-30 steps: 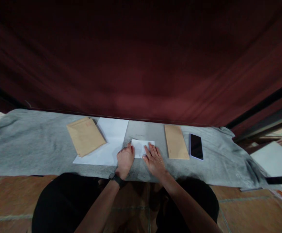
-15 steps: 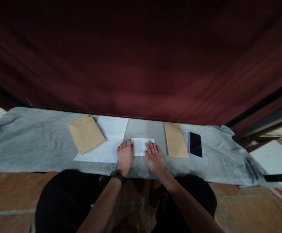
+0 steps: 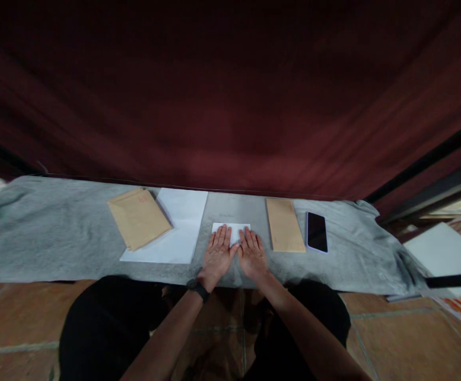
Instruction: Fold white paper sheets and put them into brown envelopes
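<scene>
A small piece of folded white paper [image 3: 233,228] lies on the grey cloth in front of me. My left hand [image 3: 217,256] rests flat on its left part, fingers stretched forward. On the right part lies my right hand [image 3: 251,255], also flat with its fingers extended. The two thumbs meet or nearly meet at the paper's near side, and the palms hide its lower edge. To the left is a larger white sheet [image 3: 185,222], with a stack of brown envelopes [image 3: 141,219] partly over it. A single brown envelope [image 3: 286,226] lies right of my hands.
A phone [image 3: 316,233] with a dark screen lies right of the single envelope. Grey cloth [image 3: 64,233] covers the narrow bench. Dark red fabric [image 3: 230,121] rises along its far edge. White paper or board [image 3: 448,251] sits at the far right, beyond the bench end.
My left hand has moved right from beside the small paper onto it, its fingers now stretched out. My right hand stays on the paper, its fingers now pointing more forward. The view has shifted slightly.
</scene>
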A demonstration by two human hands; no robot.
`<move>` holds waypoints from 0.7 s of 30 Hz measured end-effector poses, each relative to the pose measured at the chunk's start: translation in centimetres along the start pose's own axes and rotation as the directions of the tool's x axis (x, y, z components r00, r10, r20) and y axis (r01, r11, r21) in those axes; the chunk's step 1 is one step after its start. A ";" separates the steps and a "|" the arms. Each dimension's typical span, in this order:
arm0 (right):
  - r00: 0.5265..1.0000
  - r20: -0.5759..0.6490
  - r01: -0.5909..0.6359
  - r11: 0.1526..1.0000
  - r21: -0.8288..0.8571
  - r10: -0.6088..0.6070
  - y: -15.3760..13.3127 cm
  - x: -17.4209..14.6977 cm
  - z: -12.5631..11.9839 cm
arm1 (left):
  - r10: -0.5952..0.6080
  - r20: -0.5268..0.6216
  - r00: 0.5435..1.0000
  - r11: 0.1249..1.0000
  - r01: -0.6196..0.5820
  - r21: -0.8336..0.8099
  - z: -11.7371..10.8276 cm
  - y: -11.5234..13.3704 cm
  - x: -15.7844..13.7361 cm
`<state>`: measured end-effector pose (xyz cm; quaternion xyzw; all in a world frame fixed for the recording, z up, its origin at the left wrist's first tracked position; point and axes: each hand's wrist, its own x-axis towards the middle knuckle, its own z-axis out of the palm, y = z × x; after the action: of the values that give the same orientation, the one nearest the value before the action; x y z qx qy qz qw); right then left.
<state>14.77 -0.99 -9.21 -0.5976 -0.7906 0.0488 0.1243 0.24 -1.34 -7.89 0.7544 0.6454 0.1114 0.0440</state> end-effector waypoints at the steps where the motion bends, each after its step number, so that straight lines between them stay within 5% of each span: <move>1: 1.000 -0.005 -0.010 1.000 -0.001 0.010 0.0 0.0 0.1 | -0.011 -0.001 1.000 1.000 0.011 0.023 0.0 -0.3 0.0; 12: 0.987 -0.109 -0.116 0.993 0.023 0.118 1.7 -0.6 -1.3 | -0.015 -0.014 1.000 0.995 0.017 0.096 0.0 -0.6 -0.1; 21: 0.964 0.055 -0.267 0.953 0.141 0.261 1.4 0.7 -3.6 | -0.027 0.005 1.000 0.995 0.026 0.100 -0.1 -0.5 -0.1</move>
<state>16.82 -0.18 -5.91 -0.6861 -0.7000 0.1338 0.1463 -0.29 -1.35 -7.94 0.7474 0.6599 0.0762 0.0098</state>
